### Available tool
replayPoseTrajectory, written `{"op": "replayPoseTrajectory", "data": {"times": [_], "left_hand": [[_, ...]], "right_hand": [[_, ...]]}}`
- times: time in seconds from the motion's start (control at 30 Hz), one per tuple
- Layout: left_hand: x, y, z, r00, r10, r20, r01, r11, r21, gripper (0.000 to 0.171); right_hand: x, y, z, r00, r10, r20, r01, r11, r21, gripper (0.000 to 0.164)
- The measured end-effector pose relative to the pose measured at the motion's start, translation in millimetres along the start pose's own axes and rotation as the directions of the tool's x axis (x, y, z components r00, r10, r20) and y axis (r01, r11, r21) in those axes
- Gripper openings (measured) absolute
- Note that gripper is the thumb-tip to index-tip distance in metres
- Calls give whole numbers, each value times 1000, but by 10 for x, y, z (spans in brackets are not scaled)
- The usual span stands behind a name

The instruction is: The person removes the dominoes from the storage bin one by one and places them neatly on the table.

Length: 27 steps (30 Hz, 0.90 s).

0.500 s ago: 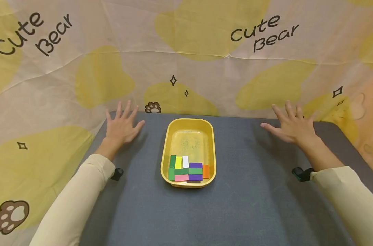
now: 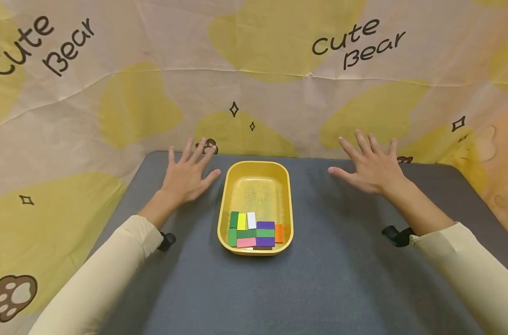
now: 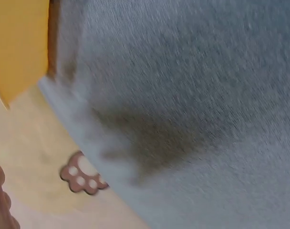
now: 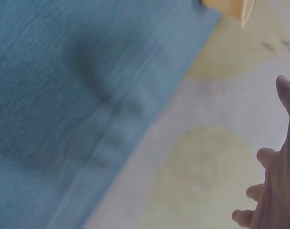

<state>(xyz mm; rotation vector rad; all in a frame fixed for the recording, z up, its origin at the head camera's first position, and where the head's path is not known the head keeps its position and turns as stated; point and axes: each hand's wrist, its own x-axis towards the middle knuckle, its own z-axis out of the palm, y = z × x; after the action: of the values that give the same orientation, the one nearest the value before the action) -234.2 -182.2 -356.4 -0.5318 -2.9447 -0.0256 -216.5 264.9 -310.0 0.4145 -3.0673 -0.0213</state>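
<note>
A yellow plastic tub [image 2: 255,168] stands on the dark grey table in the head view. Several small coloured blocks lie packed at its near end, among them a white block [image 2: 251,220], a pink block [image 2: 246,242] and an orange block [image 2: 279,233]. My left hand [image 2: 186,179] hovers to the left of the tub, fingers spread, holding nothing. To the tub's right, my right hand [image 2: 373,170] is held above the table, also spread and holding nothing. Each wrist view shows fingers at its edge and a corner of the tub, apart from the hand.
The grey table [image 2: 254,298] reaches back to a hanging cloth [image 2: 279,42] printed with yellow patches, paw prints and lettering. A dark strap piece [image 2: 398,236] shows at the right wrist, and a similar dark piece [image 2: 167,242] at the left.
Both hands have moved inward toward the tub, the left one to the right and the right one to the left. The tub and its blocks stay as they were.
</note>
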Motion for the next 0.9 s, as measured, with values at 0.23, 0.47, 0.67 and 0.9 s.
{"op": "replayPoseTrajectory", "data": {"times": [0.23,0.47,0.67,0.9], "left_hand": [[-72,195,2,989,141,36,-141,990,6,72],[-121,278,69,958,247,146,-245,969,-34,73],[-136,264,84,934,277,227,-259,960,-109,71],[-132,223,80,916,305,262,-273,950,-153,71]], "right_hand": [[18,-311,-75,994,-109,14,109,994,8,90],[67,-539,-60,966,-242,93,221,955,197,87],[73,-725,-85,939,-331,89,265,867,423,83],[148,-928,-69,893,-449,40,327,708,626,73]]}}
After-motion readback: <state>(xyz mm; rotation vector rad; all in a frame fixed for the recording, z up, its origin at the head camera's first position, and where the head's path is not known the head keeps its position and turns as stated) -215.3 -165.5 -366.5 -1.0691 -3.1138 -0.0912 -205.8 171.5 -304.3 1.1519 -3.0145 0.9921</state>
